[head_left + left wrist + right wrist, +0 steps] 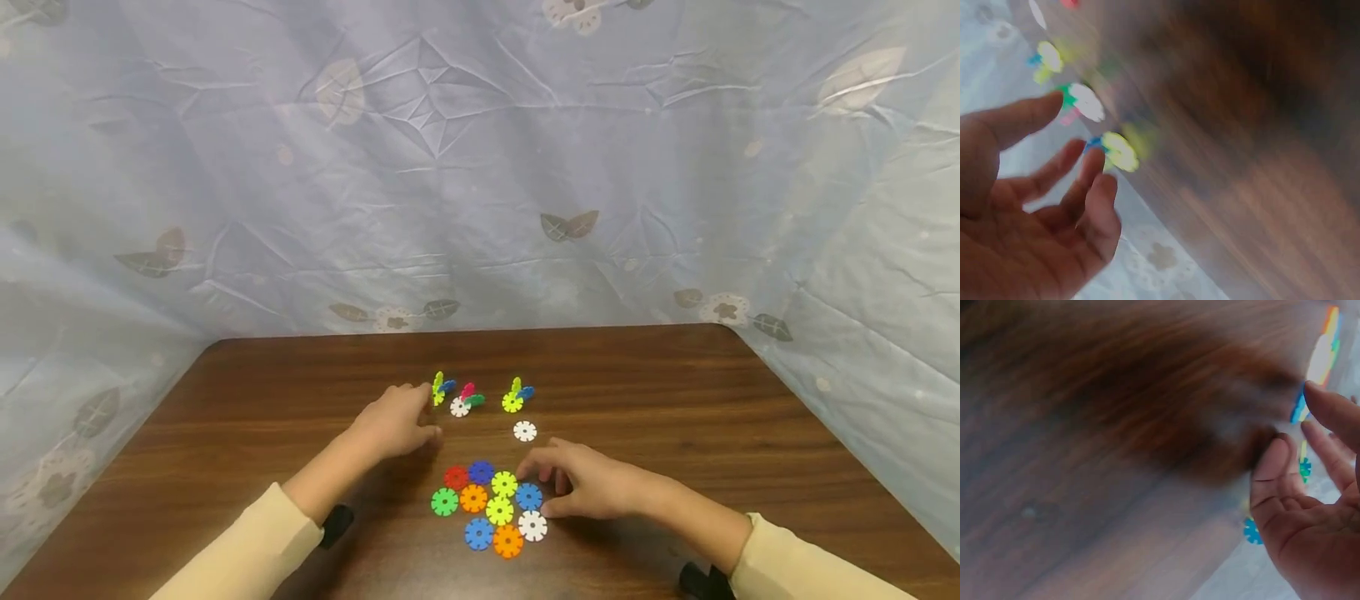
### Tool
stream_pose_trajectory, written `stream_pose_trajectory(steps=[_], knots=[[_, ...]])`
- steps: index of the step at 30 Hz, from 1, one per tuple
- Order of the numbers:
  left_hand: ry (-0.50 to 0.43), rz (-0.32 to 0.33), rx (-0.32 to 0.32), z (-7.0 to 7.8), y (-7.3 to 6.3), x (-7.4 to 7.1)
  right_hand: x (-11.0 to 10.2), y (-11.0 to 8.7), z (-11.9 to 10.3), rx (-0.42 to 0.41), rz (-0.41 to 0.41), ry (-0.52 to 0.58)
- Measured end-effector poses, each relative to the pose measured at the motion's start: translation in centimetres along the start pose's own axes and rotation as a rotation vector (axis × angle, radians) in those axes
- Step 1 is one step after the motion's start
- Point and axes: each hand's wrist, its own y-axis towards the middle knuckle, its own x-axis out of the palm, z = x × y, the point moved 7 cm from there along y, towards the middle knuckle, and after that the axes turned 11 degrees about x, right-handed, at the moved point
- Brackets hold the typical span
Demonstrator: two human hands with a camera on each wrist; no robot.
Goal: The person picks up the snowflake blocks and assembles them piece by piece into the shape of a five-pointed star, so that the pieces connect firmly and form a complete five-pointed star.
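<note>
- Table [637,375]: ten loose discs [495,515] lie flat in a patch, well in from the far edge.
- Your right hand [592,481]: thumb and fingers spread apart, at the patch's right side, just beside the blue disc [528,503] and white disc [527,528]; contact cannot be told.
- Your left hand [393,421]: thumb apart from loosely bent fingers, beside the left cluster [438,398]; contact unclear.
- Middle cluster [461,412] and right cluster [513,407] complete that row, toward the far edge.
- Lone white disc [519,432]: between right cluster and patch.
- Patterned cloth [487,183] hangs behind the far edge.
</note>
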Motion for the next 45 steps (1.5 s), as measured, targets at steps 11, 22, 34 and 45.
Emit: stream_pose_trajectory(steps=[11, 22, 34, 45], knots=[[-0.198, -0.153, 0.216, 4.2, -2.0, 3.0, 0.2, 0.4, 0.1, -0.101, 0.039, -0.061], [-0.306, -0.132, 0.217, 3.5, -2.1, 3.2, -0.2, 0.4, 0.2, -0.107, 0.154, -0.1], [-0.777, 0.035, 0.244, 4.1, -1.8, 2.5, -2.1, -0.2, -0.7, -0.126, 0.34, 0.033], [-0.977, 0.051, 0.256, 6.8, -2.5, 2.8, -2.7, -0.1, -1.3, -0.133, 0.375, 0.28]])
